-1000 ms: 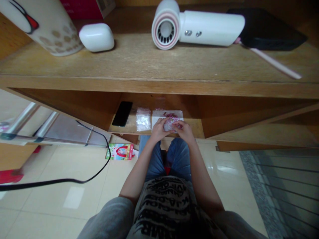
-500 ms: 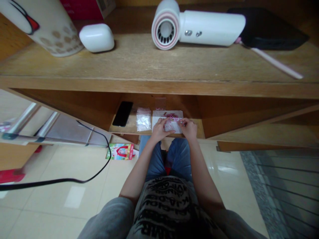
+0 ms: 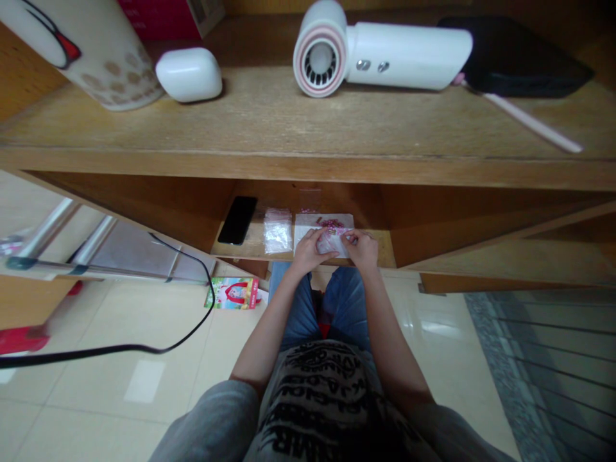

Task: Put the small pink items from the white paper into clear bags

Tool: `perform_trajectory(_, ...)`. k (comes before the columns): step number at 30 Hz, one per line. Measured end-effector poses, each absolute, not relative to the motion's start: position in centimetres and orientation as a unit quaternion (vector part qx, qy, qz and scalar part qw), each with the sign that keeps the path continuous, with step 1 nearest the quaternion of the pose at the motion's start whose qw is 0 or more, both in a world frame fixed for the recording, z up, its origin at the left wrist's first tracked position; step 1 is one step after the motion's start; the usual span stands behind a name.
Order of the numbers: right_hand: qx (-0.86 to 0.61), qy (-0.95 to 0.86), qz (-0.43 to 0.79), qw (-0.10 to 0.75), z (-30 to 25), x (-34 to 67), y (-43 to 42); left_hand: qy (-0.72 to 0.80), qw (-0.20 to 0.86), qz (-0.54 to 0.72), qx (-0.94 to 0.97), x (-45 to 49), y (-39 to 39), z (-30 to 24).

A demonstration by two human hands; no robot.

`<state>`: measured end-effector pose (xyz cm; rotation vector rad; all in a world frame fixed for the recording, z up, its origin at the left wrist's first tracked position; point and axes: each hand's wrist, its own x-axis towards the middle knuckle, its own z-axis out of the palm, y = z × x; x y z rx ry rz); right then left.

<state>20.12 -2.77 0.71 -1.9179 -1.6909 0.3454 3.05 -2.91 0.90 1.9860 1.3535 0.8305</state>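
Far left, down on the floor, a red thing, blurred, can't tell what it is, and a black cable loops across the tiles. Up top on the worktop: a cream cup w/ brown spots lying tilted at the corner, a white case just beside it. Below, a bright booklet on the floor near the person's knee. Now the lower shelf under the worktop: black phone lying flat, screen dark, then a clear bag just to its right, flat too. Next, the action: left hand rests on the shelf edge, fingers curled in and closed on a small pouch, clear w/ smth pinkish inside. The pouch sits on a white sheet, pink bits scattered at the sheet's far side. Right hand meets it from the other side, fingers narrow, pinching the pouch's right edge, so both hands are on it, thumbs near each other. Too small to tell if the pouch mouth is open. Back up top, centre-right: a white dryer lying on its side, nozzle facing the cam, its pink cord trailing right, a black block behind it. Far right on the floor, a grey mat.
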Motion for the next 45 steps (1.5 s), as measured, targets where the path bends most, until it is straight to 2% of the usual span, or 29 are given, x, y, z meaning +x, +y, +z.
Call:
perform_trajectory(5,-0.706,-0.628,0.150,0.292,1.0,20.1,-3.0,0.501,0.292,0.317,0.750,3.1,-2.9,0.9)
perform_trajectory(11,-0.657,-0.627,0.222,0.355,1.4,19.6,-3.4,0.503,0.292,0.310,0.752,3.2,-2.9,0.9)
perform_trajectory(19,-0.619,-0.636,0.286,0.362,1.2,18.9,-3.6,0.492,0.292,0.323,0.754,3.1,-2.9,0.8)
perform_trajectory(23,-0.657,-0.614,0.239,0.367,1.0,20.0,-3.4,0.498,0.292,0.319,0.752,3.1,-2.9,0.9)
perform_trajectory(29,-0.716,-0.597,0.160,0.326,0.9,21.6,-2.7,0.498,0.301,0.320,0.748,3.1,-3.0,1.1)
perform_trajectory(38,-0.730,-0.610,0.124,0.281,0.8,21.1,-2.5,0.503,0.300,0.317,0.746,3.1,-3.0,1.3)
perform_trajectory(45,-0.731,-0.611,0.120,0.280,0.6,21.2,-2.3,0.500,0.301,0.315,0.749,3.1,-3.1,1.2)
